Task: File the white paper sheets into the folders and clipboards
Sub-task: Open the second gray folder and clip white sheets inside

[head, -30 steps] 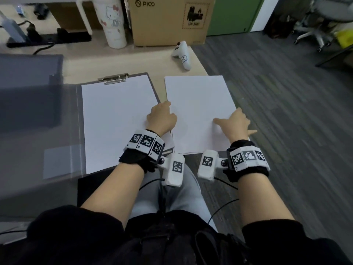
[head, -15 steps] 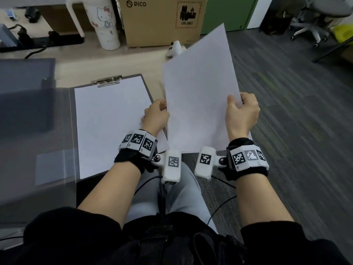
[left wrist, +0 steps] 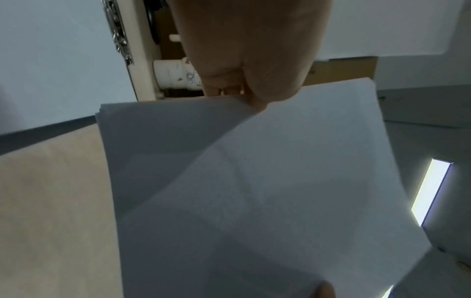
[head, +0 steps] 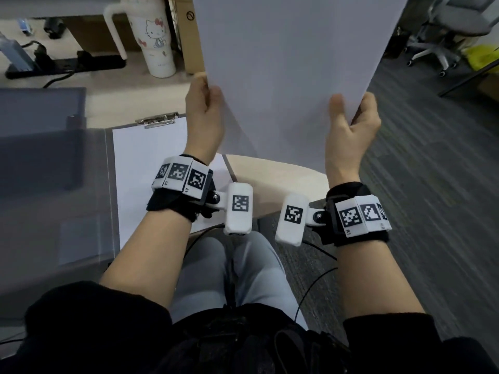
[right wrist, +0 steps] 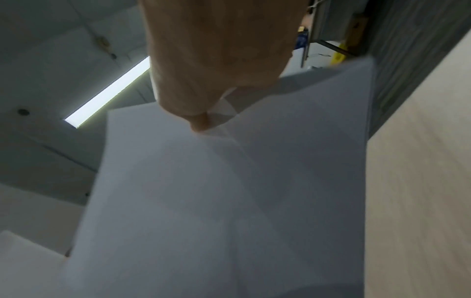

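A stack of white paper sheets (head: pixel 289 63) stands upright in the air above the table's right end, held by both hands. My left hand (head: pixel 205 103) grips its left edge and my right hand (head: pixel 351 114) grips its right edge. In the left wrist view the sheets (left wrist: pixel 267 191) are pinched at their edge by the left hand (left wrist: pixel 249 88); in the right wrist view the right hand (right wrist: pixel 203 119) pinches the sheets (right wrist: pixel 216 201). A grey clipboard (head: pixel 109 184) with a metal clip (head: pixel 158 120) lies on the table, a white sheet (head: pixel 145 179) on it. A translucent grey folder (head: pixel 40 171) lies at the left.
The light wooden table (head: pixel 270 179) ends just right of my hands; grey carpet (head: pixel 432 211) lies beyond. A white Hello Kitty tumbler (head: pixel 151 36) and a cardboard box (head: pixel 189 36) stand at the back. An office chair (head: pixel 445 28) is far right.
Both hands took the sheets by their side edges, lifted them off the table and tipped them upright. The bare table end now shows under them.
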`<state>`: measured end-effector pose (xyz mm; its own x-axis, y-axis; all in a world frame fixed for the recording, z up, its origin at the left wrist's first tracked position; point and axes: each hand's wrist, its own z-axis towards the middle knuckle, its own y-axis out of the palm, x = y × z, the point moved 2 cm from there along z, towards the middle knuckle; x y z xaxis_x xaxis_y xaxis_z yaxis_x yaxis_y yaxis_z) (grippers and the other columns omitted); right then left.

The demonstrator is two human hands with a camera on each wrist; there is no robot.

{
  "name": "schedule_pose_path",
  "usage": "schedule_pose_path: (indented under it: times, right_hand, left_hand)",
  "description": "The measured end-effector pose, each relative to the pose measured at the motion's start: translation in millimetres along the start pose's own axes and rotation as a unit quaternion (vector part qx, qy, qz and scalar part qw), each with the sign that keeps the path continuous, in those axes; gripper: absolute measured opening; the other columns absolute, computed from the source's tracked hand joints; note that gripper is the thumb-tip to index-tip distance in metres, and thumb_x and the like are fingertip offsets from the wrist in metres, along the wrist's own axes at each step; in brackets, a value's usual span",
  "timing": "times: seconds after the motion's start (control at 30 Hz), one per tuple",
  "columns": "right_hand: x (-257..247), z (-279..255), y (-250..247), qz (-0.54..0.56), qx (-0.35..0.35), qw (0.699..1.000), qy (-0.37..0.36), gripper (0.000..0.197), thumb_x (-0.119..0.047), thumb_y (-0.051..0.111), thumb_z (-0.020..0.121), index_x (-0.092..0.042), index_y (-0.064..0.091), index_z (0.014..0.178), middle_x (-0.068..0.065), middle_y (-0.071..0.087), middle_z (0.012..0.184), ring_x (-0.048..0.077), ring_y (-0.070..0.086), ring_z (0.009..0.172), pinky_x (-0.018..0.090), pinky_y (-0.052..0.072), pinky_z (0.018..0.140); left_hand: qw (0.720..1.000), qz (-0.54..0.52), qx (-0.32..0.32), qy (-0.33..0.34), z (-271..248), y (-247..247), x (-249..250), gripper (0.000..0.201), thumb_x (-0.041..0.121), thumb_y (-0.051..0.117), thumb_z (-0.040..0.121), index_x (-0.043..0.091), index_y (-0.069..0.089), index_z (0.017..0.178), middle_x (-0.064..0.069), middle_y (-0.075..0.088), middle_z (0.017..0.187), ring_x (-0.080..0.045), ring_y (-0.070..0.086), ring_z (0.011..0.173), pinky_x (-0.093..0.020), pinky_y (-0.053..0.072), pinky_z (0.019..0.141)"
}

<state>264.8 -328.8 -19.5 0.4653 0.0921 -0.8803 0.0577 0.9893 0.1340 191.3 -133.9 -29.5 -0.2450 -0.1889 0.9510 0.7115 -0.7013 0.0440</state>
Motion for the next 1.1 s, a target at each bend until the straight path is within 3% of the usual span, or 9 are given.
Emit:
schedule_pose_path:
  times: [0.1,0.2,0.27,0.33,0.5,0.57,0.67,1.03,1.1]
  right_hand:
    - [10,-5,3,0.082,-0.046,0.993,0.071,0.016,-0.005,0.073,0.078,-0.017,0.063,0.08,-0.011,0.069,0.073,0.005,0.062,0.07,0.025,0.051,0.07]
    - [21,-15,4,0.074,-0.096,0.982,0.145,0.015,-0.004,0.078,0.073,-0.015,0.067,0.072,-0.011,0.07,0.065,0.006,0.063,0.064,0.026,0.052,0.065]
    - [23,-19,4,0.07,-0.126,0.977,0.159,0.019,-0.002,0.077,0.073,-0.017,0.068,0.067,-0.011,0.069,0.062,0.005,0.063,0.062,0.026,0.052,0.064]
    - [20,-17,6,0.075,-0.137,0.976,0.153,0.022,0.0,0.076,0.074,-0.017,0.067,0.064,-0.01,0.068,0.062,0.007,0.062,0.063,0.026,0.052,0.065]
    - [12,-7,9,0.087,-0.133,0.978,0.139,0.021,-0.002,0.075,0.074,-0.017,0.066,0.062,-0.01,0.067,0.064,0.011,0.061,0.066,0.027,0.051,0.065]
    - [17,-14,8,0.085,-0.142,0.974,0.155,0.022,0.001,0.074,0.076,-0.016,0.067,0.064,-0.009,0.069,0.064,0.007,0.063,0.064,0.026,0.053,0.066]
    - [25,-29,8,0.083,-0.147,0.968,0.186,0.024,0.002,0.072,0.079,-0.018,0.067,0.066,-0.01,0.069,0.063,0.005,0.064,0.064,0.023,0.054,0.067]
    - [-11,-25,43,0.075,-0.144,0.979,0.122,0.021,0.001,0.073,0.077,-0.012,0.064,0.064,-0.014,0.064,0.055,0.003,0.057,0.056,0.021,0.047,0.057]
    - [-14,-31,58,0.065,-0.156,0.977,0.132,0.019,0.001,0.073,0.076,-0.014,0.067,0.065,-0.014,0.066,0.055,0.003,0.059,0.057,0.021,0.049,0.058]
  left_hand:
    - [1.0,-0.007,-0.023,-0.004,-5,-10,-7,0.016,0.007,0.038,0.094,0.019,0.048,0.088,-0.004,0.057,0.093,-0.016,0.052,0.089,-0.031,0.044,0.084]
    - [0.997,-0.016,-0.04,-0.064,-19,-12,-16,0.013,0.018,0.037,0.101,0.022,0.045,0.091,0.006,0.056,0.092,0.001,0.056,0.081,-0.015,0.044,0.078]
    - [0.995,-0.022,-0.046,-0.084,-24,-10,-19,0.013,0.024,0.033,0.103,0.022,0.045,0.108,0.011,0.057,0.107,0.01,0.056,0.092,-0.008,0.045,0.081]
    - [0.997,-0.015,-0.042,-0.068,-23,-7,-14,0.021,0.026,0.031,0.103,0.021,0.045,0.118,0.01,0.056,0.117,0.005,0.055,0.105,-0.01,0.044,0.091]
    - [0.999,-0.016,0.007,-0.031,-19,-4,-1,0.019,0.025,0.031,0.103,0.025,0.049,0.098,0.015,0.057,0.099,0.019,0.054,0.083,-0.003,0.04,0.079]
    - [0.999,-0.019,0.01,-0.033,-22,-7,-7,0.017,0.026,0.031,0.103,0.021,0.048,0.103,0.014,0.057,0.1,0.018,0.053,0.085,-0.003,0.041,0.079]
    - [0.998,-0.013,-0.038,-0.055,-29,-9,-20,0.025,0.025,0.032,0.103,0.02,0.042,0.125,0.007,0.055,0.124,0.005,0.054,0.108,-0.007,0.043,0.09]
    - [0.999,0.002,0.01,-0.045,-19,-48,9,0.013,0.019,0.033,0.102,0.017,0.044,0.109,0.005,0.057,0.11,-0.005,0.056,0.101,-0.019,0.045,0.095]
    - [0.998,0.021,0.045,-0.032,-19,-65,10,0.01,0.018,0.034,0.101,0.015,0.041,0.107,0.008,0.058,0.1,-0.003,0.056,0.09,-0.019,0.046,0.086]
